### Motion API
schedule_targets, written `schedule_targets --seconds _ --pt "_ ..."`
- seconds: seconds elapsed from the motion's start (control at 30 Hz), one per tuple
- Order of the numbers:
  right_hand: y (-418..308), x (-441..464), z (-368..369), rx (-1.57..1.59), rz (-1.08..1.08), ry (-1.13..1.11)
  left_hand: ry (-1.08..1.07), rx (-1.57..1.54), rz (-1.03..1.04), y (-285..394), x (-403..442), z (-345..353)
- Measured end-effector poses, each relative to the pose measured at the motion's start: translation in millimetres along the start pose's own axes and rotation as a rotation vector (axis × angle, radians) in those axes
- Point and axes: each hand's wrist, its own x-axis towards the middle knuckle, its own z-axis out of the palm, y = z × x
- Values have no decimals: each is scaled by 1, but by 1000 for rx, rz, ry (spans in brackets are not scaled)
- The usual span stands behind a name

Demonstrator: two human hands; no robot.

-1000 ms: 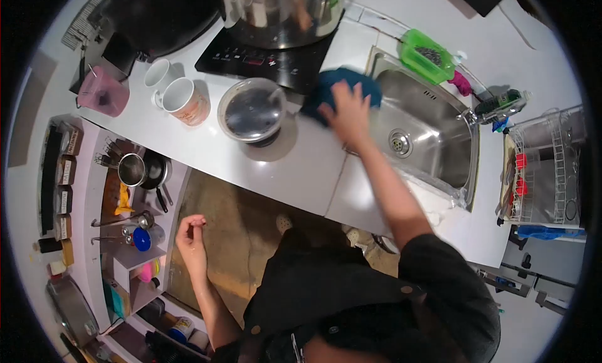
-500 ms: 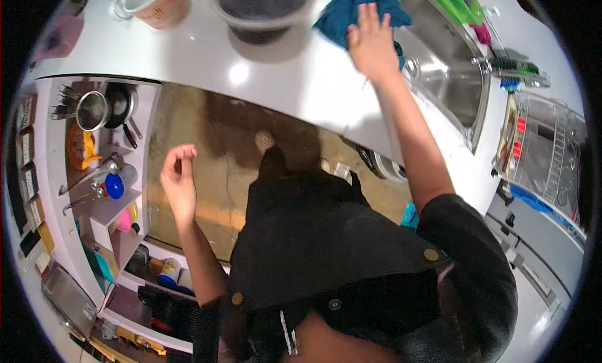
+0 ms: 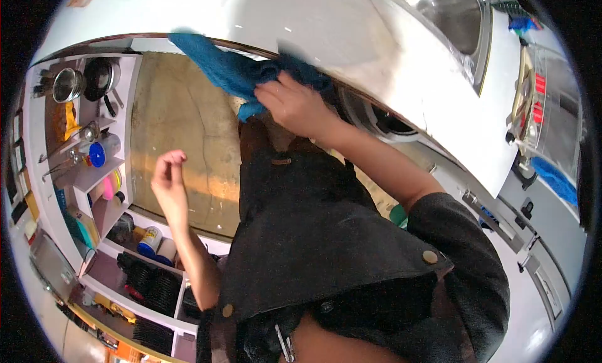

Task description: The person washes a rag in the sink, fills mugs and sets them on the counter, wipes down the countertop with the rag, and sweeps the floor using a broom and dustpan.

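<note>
A blue cloth (image 3: 229,68) hangs at the front edge of the white counter (image 3: 263,15), stretched out toward the left. My right hand (image 3: 298,106) is closed on its lower right part, just off the counter's edge. Away from the cloth, my left hand (image 3: 169,175) is raised over the floor with its fingers curled in. Nothing shows between the fingers of my left hand, and it touches nothing.
Left are shelves (image 3: 78,187) with pans, a strainer (image 3: 69,85), ladles and a blue-lidded jar (image 3: 97,155). A steel sink (image 3: 448,15) is at the upper right, a wire dish rack (image 3: 555,106) beyond it. Pots sit under the counter.
My right hand has pulled the blue cloth from beside the sink leftward and down over the counter's front edge, and its fingers have closed. The view has tilted down, so the cups and bowl are out of sight.
</note>
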Motion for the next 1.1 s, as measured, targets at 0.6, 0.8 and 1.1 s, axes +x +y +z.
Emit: schedule_targets --seconds 0.6,0.8,1.1 --pt "55 -310 56 -92 370 -715 -218 294 -175 12 -117 79" --pt "66 -353 52 -276 117 -703 -364 324 -137 7 -104 92" --pt "105 -255 112 -116 404 -435 -509 372 -49 11 -101 127"
